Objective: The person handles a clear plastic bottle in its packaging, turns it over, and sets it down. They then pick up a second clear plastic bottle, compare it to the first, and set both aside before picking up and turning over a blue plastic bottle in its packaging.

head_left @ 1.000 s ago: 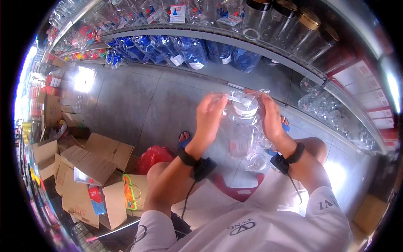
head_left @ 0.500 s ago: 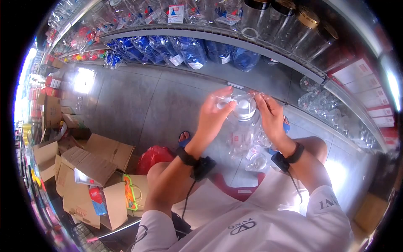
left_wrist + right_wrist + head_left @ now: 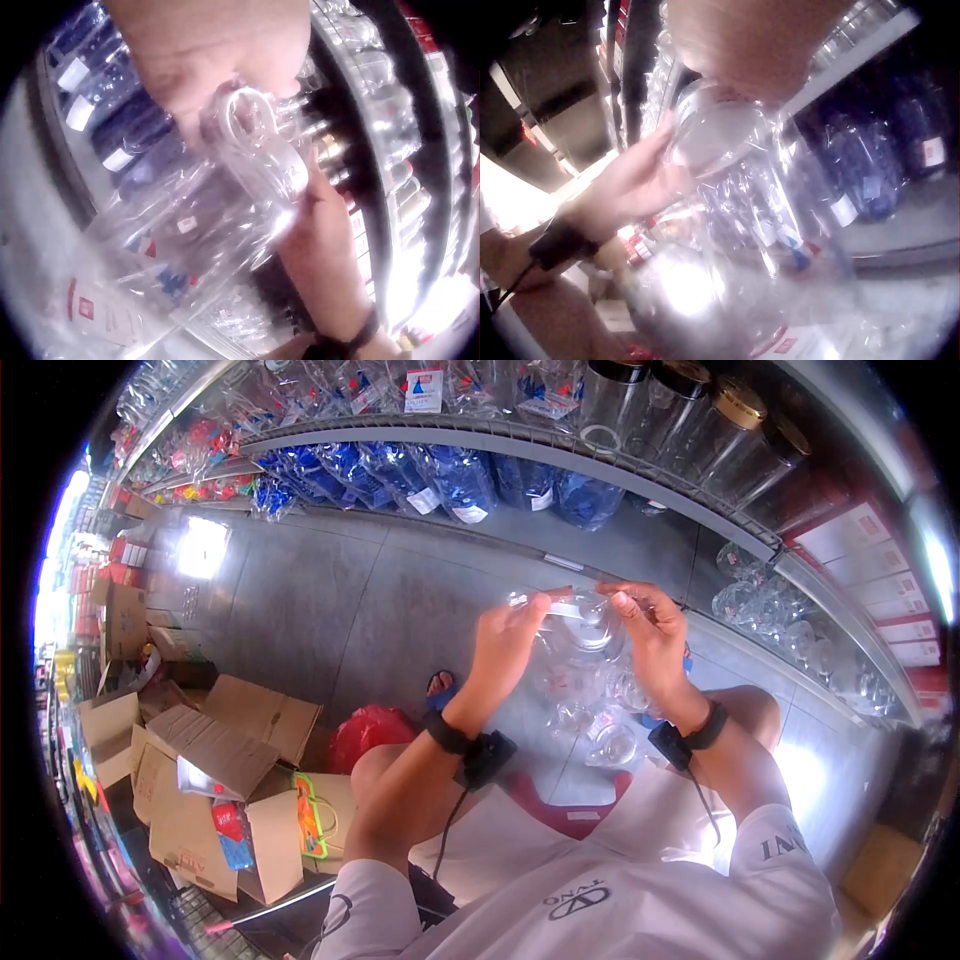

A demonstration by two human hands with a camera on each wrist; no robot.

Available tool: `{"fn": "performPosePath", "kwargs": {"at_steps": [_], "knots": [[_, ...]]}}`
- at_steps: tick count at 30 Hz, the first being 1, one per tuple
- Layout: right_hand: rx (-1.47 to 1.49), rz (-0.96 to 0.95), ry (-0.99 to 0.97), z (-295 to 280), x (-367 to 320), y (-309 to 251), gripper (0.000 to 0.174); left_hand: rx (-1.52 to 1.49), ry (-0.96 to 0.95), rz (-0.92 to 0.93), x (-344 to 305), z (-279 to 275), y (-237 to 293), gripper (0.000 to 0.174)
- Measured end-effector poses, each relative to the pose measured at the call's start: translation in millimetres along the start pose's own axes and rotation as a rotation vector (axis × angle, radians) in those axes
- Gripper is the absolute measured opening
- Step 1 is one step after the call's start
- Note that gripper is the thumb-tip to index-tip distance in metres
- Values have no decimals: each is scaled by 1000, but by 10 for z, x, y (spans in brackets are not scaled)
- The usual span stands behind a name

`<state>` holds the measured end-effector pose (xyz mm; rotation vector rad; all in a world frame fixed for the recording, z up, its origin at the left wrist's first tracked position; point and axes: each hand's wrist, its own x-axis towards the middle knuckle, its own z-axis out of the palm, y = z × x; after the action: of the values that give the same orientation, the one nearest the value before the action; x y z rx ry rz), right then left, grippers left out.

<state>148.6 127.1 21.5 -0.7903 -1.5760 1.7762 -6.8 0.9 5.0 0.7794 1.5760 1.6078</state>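
Note:
A clear plastic bottle (image 3: 572, 682) with a white lid (image 3: 592, 630) is held up in front of the knees, inside a crinkled clear plastic bag (image 3: 180, 217). The lid carries a white loop handle (image 3: 255, 112). My left hand (image 3: 503, 647) grips at the lid's left side, thumb over the loop handle. On the opposite side, my right hand (image 3: 655, 642) pinches the bag with thumb and fingers beside the lid. A white and red label (image 3: 105, 315) shows low on the bag in the left wrist view.
Clear glasses (image 3: 612, 744) stand on the floor below the bottle. Ahead runs a shelf (image 3: 440, 435) with blue wrapped goods (image 3: 455, 480) beneath and lidded jars (image 3: 735, 410) at right. Opened cardboard boxes (image 3: 215, 750) and a red bag (image 3: 368, 738) lie at left.
The right hand has gone from lying flat along the bottle's side to pinching the bag near the lid. The left thumb has shifted over the lid, back onto the loop handle.

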Motion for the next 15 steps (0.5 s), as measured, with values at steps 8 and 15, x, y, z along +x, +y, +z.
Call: {"fn": "performPosePath", "kwargs": {"at_steps": [8, 15], "knots": [[-28, -16, 53, -7, 21, 23, 22, -116, -20, 8, -15, 39, 68, 50], [50, 103, -155, -58, 134, 151, 44, -341, 204, -220, 7, -28, 62, 48]]}}
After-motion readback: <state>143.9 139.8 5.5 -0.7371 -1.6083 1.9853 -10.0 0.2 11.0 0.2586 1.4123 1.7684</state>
